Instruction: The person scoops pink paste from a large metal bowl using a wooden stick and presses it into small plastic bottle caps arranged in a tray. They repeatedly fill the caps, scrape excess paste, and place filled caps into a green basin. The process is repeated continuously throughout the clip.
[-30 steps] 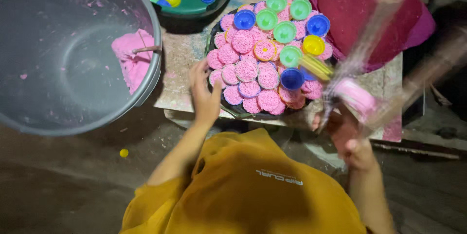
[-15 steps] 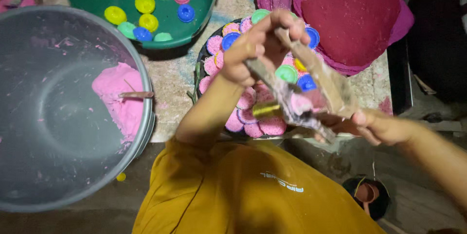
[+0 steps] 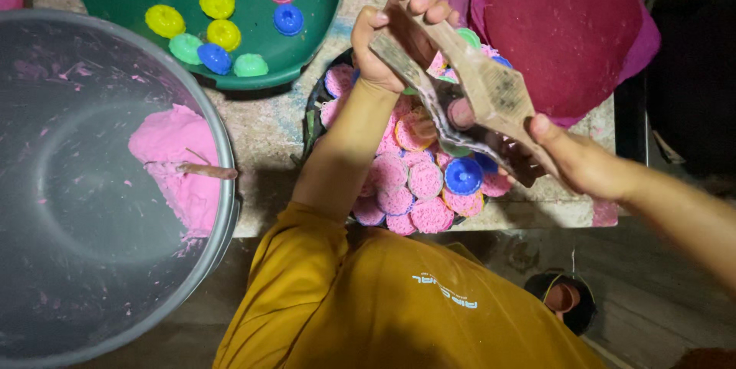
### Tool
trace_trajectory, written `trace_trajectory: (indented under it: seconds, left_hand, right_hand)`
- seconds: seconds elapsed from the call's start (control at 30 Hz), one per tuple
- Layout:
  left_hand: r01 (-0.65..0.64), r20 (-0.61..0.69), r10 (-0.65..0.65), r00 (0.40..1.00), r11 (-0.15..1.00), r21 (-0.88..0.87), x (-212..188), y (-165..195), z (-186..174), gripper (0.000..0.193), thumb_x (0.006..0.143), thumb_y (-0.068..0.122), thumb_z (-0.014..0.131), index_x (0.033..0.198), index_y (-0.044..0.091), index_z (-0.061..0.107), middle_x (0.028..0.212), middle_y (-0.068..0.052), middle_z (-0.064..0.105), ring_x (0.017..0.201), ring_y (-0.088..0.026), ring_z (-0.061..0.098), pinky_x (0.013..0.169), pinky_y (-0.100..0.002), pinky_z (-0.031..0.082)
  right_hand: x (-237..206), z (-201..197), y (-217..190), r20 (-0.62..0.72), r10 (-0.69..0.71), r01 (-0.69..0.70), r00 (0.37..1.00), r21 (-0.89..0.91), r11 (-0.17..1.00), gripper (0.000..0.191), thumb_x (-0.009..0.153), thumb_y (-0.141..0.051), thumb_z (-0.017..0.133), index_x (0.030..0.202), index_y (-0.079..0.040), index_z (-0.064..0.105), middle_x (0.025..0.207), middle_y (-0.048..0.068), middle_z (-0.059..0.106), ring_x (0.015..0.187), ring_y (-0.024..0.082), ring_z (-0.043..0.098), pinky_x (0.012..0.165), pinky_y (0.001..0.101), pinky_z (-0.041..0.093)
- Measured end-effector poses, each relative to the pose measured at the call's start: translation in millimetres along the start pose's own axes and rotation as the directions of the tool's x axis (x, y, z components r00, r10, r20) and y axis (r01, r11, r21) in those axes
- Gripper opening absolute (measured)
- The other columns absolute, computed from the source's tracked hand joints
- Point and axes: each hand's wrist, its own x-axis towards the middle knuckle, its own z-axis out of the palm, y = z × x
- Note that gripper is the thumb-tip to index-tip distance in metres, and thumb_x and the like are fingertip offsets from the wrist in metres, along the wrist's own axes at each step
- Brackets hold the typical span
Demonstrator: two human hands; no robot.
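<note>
A second ago the left hand (image 3: 395, 28) lay flat on the tray of pink moulded cakes (image 3: 418, 185) while the right hand (image 3: 583, 158) swung the wooden tongs (image 3: 479, 85) in a blur off to the right side. Since then the left hand has lifted off the cakes and closed around the far end of the tongs, which are now held steady, slanting above the tray, with the right hand gripping the near end.

Dim, warm light from above leaves the floor and the right edge nearly black. Colours are saturated. The long wooden press (image 3: 475, 85) is slightly motion-blurred, and the large grey metal basin (image 3: 92, 262) curves at the edge.
</note>
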Motion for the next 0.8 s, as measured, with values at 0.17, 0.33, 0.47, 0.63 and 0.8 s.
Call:
trace_trajectory:
  seconds: [0.17, 0.33, 0.47, 0.63, 0.8]
  left_hand:
    - [0.043, 0.013, -0.043, 0.999, 0.999, 0.021, -7, 19, -7, 0.030, 0.094, 0.032, 0.050, 0.118, 0.014, 0.053, 0.109, -0.002, 0.056, 0.109, -0.021, 0.056, 0.110, -0.045, 0.044]
    - [0.031, -0.039, -0.030, 0.999, 0.999, 0.025, -13, 6, -3, 0.029, 0.091, 0.032, 0.050, 0.115, 0.015, 0.052, 0.106, -0.001, 0.055, 0.109, -0.021, 0.055, 0.109, -0.045, 0.045]
    - [0.002, -0.023, 0.000, 1.000, 0.998, 0.061, -2, 1, -6, 0.031, 0.095, 0.034, 0.047, 0.118, 0.013, 0.051, 0.106, -0.002, 0.054, 0.108, -0.021, 0.054, 0.103, -0.041, 0.045]
    - [0.056, -0.055, -0.050, 0.997, 0.992, 0.113, 1, 11, -3, 0.031, 0.094, 0.034, 0.048, 0.116, 0.013, 0.051, 0.105, -0.002, 0.052, 0.107, -0.021, 0.053, 0.103, -0.041, 0.045]
    - [0.035, 0.060, -0.038, 0.997, 0.998, 0.062, 11, -3, 8, 0.031, 0.096, 0.033, 0.046, 0.117, 0.012, 0.056, 0.106, -0.002, 0.055, 0.109, -0.022, 0.055, 0.104, -0.041, 0.045]
  right_hand:
    - [10, 32, -14, 0.035, -0.088, 0.086, 0.996, 0.055, 0.995, 0.082, 0.099, -0.068, 0.026, 0.133, -0.002, 0.060, 0.106, 0.011, 0.070, 0.094, 0.020, 0.064, 0.084, 0.0364, 0.051]
    - [-6, 36, -31, 0.110, -0.090, 0.077, 0.990, 0.123, 0.989, 0.078, 0.093, -0.069, 0.025, 0.127, -0.008, 0.060, 0.094, 0.008, 0.068, 0.087, 0.018, 0.064, 0.076, 0.0351, 0.054]
    - [-6, 28, -28, -0.091, -0.004, -0.006, 0.996, -0.117, 0.993, 0.080, 0.098, -0.068, 0.022, 0.117, -0.004, 0.066, 0.088, 0.008, 0.067, 0.078, 0.019, 0.058, 0.069, 0.0356, 0.047]
    - [0, 34, -13, -0.045, -0.119, 0.115, 0.992, -0.077, 0.990, 0.079, 0.100, -0.067, 0.021, 0.118, -0.004, 0.066, 0.091, 0.006, 0.067, 0.080, 0.016, 0.057, 0.070, 0.0336, 0.046]
    - [-5, 21, -7, -0.085, -0.125, 0.121, 0.989, -0.048, 0.991, 0.079, 0.102, -0.068, 0.025, 0.111, -0.001, 0.067, 0.084, 0.009, 0.066, 0.074, 0.020, 0.060, 0.067, 0.0357, 0.048]
